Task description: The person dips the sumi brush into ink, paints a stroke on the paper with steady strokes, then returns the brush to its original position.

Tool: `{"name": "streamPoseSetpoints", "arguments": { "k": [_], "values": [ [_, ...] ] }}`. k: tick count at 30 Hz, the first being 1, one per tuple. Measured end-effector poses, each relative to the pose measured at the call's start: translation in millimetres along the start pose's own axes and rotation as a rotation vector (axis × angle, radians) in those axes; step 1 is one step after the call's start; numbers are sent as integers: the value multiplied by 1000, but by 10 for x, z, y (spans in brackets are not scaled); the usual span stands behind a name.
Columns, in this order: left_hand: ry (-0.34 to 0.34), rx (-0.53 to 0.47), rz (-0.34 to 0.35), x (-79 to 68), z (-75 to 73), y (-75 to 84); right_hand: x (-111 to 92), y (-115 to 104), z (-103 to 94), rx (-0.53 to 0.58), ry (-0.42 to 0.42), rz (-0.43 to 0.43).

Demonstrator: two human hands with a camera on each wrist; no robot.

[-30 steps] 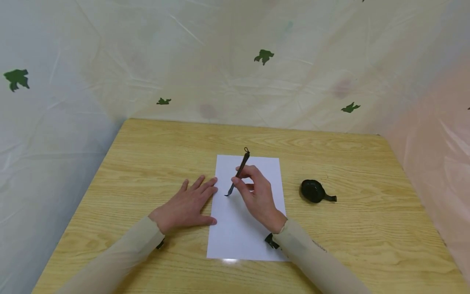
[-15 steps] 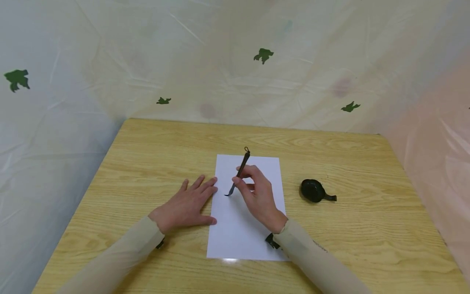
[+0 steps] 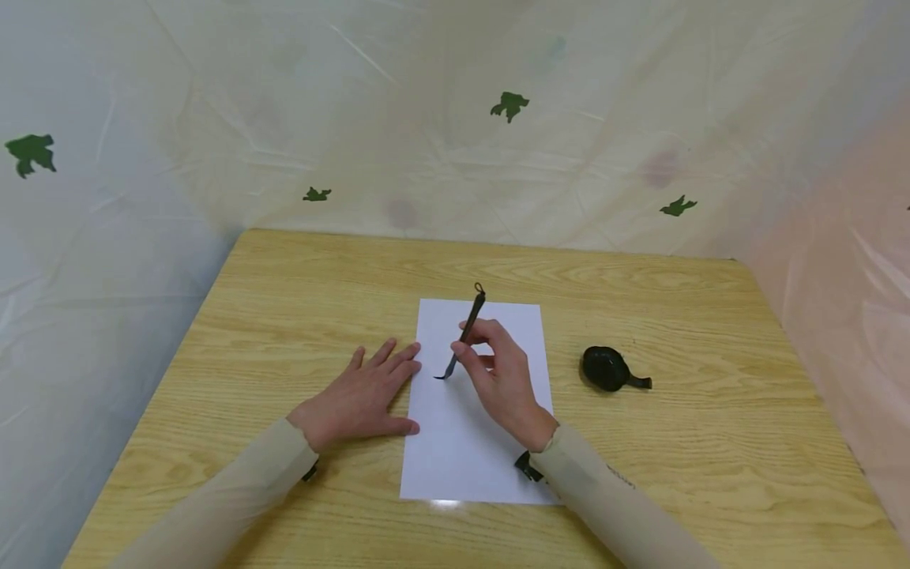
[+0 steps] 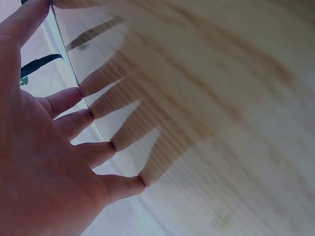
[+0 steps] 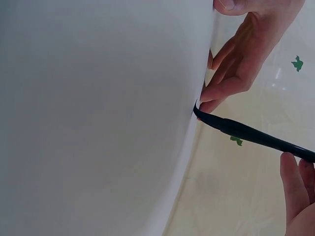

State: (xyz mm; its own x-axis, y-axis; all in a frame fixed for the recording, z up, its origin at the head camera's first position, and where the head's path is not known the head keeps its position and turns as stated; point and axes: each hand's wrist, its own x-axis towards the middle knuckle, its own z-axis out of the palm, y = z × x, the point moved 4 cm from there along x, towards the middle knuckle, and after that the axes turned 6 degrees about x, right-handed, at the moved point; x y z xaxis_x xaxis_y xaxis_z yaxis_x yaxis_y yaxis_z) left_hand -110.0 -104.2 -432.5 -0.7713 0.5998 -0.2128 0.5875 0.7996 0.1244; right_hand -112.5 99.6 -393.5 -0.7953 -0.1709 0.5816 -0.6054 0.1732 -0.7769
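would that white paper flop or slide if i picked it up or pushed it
The white paper looks thin, so it is likely light and would probably droop if lifted by one edge. The table shows a glossy reflection, so a sideways push might slide the sheet easily.

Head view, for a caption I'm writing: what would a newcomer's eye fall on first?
Probably the dark brush in the right hand, its tip at the white paper on the table. Next, the black handled dish to the paper's right, and green bird-like shapes on the pale backdrop.
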Motion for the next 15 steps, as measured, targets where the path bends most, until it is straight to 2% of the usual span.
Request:
{"name": "streamPoseSetpoints", "arguments": {
  "k": [15],
  "values": [
    [-6,-5,-3,-1,-11,8,-2,-2,-26,-17,4,20]
  ]
}}
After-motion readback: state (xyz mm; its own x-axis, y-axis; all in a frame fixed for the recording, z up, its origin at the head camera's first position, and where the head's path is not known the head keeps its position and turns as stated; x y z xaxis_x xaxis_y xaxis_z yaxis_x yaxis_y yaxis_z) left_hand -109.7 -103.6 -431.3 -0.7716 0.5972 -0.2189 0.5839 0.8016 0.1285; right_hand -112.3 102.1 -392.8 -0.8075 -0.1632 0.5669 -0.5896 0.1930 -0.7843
